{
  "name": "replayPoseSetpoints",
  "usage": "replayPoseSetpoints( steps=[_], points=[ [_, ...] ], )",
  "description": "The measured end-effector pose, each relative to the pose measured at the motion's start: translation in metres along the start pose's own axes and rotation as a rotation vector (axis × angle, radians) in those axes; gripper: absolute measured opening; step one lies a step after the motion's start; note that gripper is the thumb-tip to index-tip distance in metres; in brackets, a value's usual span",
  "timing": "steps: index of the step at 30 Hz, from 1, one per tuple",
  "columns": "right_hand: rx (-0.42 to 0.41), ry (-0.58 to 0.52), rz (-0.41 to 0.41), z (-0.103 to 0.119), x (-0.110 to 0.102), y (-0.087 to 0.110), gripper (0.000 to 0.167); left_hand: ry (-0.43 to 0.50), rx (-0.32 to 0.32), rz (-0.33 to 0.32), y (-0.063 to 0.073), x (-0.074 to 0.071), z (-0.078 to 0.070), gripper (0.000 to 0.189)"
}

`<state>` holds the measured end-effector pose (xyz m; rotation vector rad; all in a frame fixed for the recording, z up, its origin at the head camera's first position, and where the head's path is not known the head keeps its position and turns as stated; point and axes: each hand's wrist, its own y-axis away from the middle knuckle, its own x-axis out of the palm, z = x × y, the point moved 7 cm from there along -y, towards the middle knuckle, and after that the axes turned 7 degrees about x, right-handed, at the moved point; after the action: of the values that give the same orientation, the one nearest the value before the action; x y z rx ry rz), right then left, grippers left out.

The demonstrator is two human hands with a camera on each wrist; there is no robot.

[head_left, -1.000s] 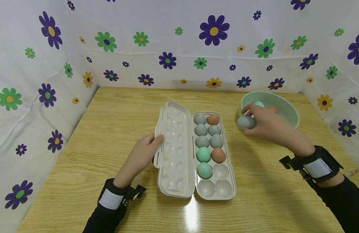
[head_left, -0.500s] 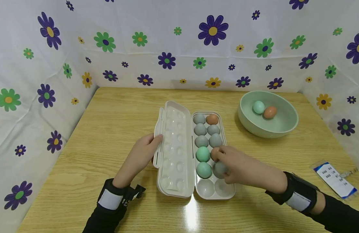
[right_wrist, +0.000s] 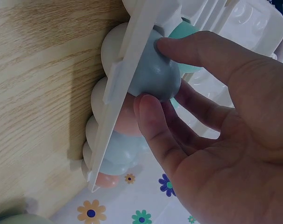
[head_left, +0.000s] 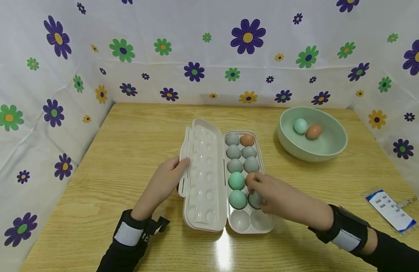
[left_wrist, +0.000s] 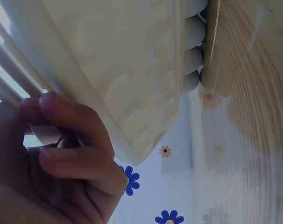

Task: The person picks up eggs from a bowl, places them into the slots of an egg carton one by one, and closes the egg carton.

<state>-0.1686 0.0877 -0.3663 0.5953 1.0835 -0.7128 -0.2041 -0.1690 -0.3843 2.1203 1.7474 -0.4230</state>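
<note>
My left hand (head_left: 165, 178) grips the outer edge of the raised lid (head_left: 206, 181) of a white plastic egg carton, thumb on the inside; the left wrist view shows its fingers (left_wrist: 81, 158) curled behind the lid's edge. My right hand (head_left: 280, 196) pinches a grey-blue egg (right_wrist: 155, 70) sitting in a cup of the carton's tray (head_left: 240, 220), in the right column. Beside it lies a mint egg (head_left: 238, 199), and a brown egg (head_left: 250, 179) behind it is partly covered by my fingers. Several grey, mint and brown eggs fill the cups farther back. The two nearest cups hold nothing.
At the back right stands a pale green bowl (head_left: 297, 149) with a mint egg (head_left: 300, 125) and a brown egg (head_left: 314, 131) inside. A badge card (head_left: 391, 210) with a clip lies on the right of the wooden table (head_left: 127, 132). Flowered cloth surrounds the table's back and sides.
My right hand has come from the bowl to the carton, carrying the grey-blue egg into a right-column cup. In the last half second it has barely shifted. The left hand stays on the lid.
</note>
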Motion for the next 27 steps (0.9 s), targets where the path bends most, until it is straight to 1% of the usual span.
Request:
replayPoseSetpoints(
  steps=[9,16,27],
  points=[
    [-0.004,-0.014,-0.006,-0.0017,0.0037,0.0013,0.051,0.003,0.005,0.0,0.0001,0.0006,0.0004,0.046],
    [-0.037,0.007,-0.029,-0.0003,0.0049,0.0022,0.045,0.002,-0.004,0.002,0.0006,0.0008,0.0002,0.046],
    [-0.051,0.014,-0.036,0.001,0.0038,0.0022,0.046,0.001,-0.005,-0.005,0.0002,0.0004,0.0008,0.045]
  ],
)
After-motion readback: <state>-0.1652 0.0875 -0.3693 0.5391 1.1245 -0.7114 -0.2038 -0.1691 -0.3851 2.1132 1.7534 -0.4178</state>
